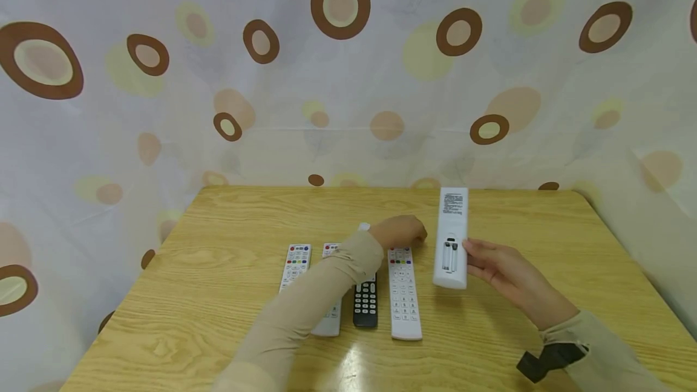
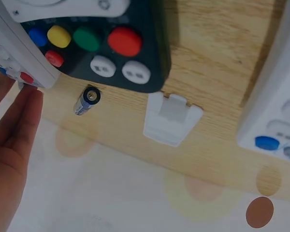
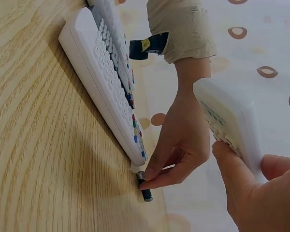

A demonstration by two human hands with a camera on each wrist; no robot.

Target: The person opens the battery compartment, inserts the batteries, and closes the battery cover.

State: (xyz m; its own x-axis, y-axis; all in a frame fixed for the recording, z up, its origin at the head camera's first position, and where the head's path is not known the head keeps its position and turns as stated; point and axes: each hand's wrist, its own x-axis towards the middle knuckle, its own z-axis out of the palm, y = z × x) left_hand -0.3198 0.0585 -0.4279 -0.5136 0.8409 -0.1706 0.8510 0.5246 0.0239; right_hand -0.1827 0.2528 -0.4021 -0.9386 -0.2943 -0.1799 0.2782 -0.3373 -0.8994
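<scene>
My right hand holds a white remote control upright above the table, its back facing me. The battery compartment on it is uncovered; whether batteries lie inside, I cannot tell. Just past the far end of a white remote, my left hand pinches a small dark battery at the tabletop, as the right wrist view shows. Another battery lies on the table between that remote and a black remote. A white battery cover rests beyond the black one's end.
Two more white remotes lie left of the black one, partly covered by my left sleeve. All rest on a wooden table. A patterned cloth hangs behind its far edge.
</scene>
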